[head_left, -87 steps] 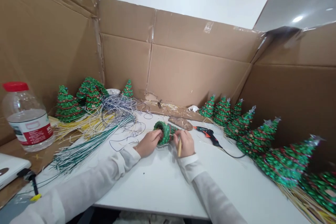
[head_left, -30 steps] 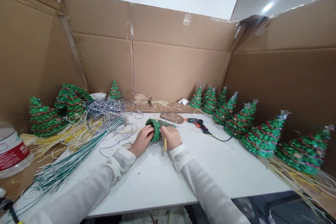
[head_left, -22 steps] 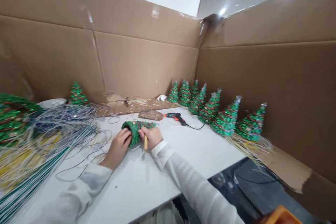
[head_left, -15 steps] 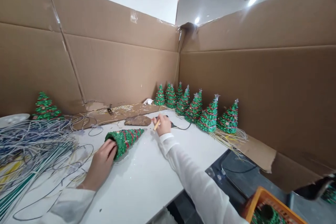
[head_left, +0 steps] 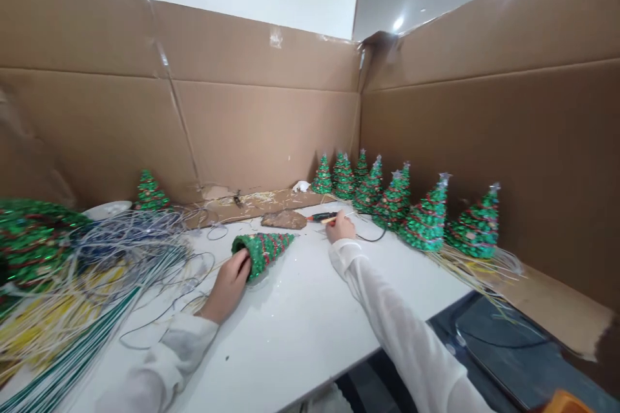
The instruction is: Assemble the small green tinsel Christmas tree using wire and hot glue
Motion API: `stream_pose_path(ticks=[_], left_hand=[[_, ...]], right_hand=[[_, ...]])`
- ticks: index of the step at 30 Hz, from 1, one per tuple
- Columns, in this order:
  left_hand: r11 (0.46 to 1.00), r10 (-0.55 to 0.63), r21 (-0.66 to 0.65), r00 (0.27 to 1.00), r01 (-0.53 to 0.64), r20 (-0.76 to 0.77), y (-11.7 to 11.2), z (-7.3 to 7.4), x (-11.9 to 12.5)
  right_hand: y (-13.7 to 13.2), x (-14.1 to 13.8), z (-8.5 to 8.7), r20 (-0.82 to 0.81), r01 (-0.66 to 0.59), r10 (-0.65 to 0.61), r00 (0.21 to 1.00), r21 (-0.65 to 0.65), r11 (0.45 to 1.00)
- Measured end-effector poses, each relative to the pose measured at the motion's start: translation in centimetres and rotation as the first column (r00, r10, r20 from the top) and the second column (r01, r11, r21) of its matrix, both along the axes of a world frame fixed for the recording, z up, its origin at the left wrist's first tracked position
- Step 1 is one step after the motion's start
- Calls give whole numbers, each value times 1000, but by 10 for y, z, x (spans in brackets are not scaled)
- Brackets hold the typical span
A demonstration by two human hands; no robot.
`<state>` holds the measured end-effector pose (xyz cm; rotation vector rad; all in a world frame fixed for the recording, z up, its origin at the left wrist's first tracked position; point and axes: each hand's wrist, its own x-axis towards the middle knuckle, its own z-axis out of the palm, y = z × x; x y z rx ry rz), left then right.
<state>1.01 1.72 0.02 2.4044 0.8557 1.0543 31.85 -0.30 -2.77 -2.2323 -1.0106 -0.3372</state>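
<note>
A small green tinsel Christmas tree (head_left: 266, 251) with red garland lies on its side, its tip pointing right and its hollow base facing left. My left hand (head_left: 232, 281) grips it at the base rim, fingers partly inside the opening. Farther off, my right hand (head_left: 341, 227) is closed around a short tan stick (head_left: 329, 220), which looks wooden. Just behind that stick lies a dark pen-like tool (head_left: 321, 216) with an orange part, its cord (head_left: 375, 238) trailing right. Left of the tool sits a flat brown, rough slab (head_left: 283, 219).
Several finished trees with star tops (head_left: 426, 222) stand along the right cardboard wall (head_left: 484, 122). Tangled wires and strands (head_left: 116, 271) cover the left of the white table (head_left: 290, 329). A large green tinsel piece (head_left: 33, 239) is at far left, near a white dish (head_left: 107, 209).
The view has turned left, so things appear farther right. My right hand has shifted so that the stick lies flatter and the dark tool shows more. My left hand keeps its hold.
</note>
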Motion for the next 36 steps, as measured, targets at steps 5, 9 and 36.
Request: stream_pose_path(ticks=[5, 9, 36], left_hand=[[998, -2, -63, 1000, 2, 3, -4, -2, 1], [995, -17, -95, 1000, 17, 3, -9, 0, 1], [999, 50, -15, 998, -50, -24, -8, -6, 1]], right_hand=[[-8, -9, 12, -46, -125, 148, 988, 320, 939], [-12, -36, 26, 52, -443, 495, 868, 533, 721], [-21, -68, 27, 127, -764, 781, 612, 352, 541]])
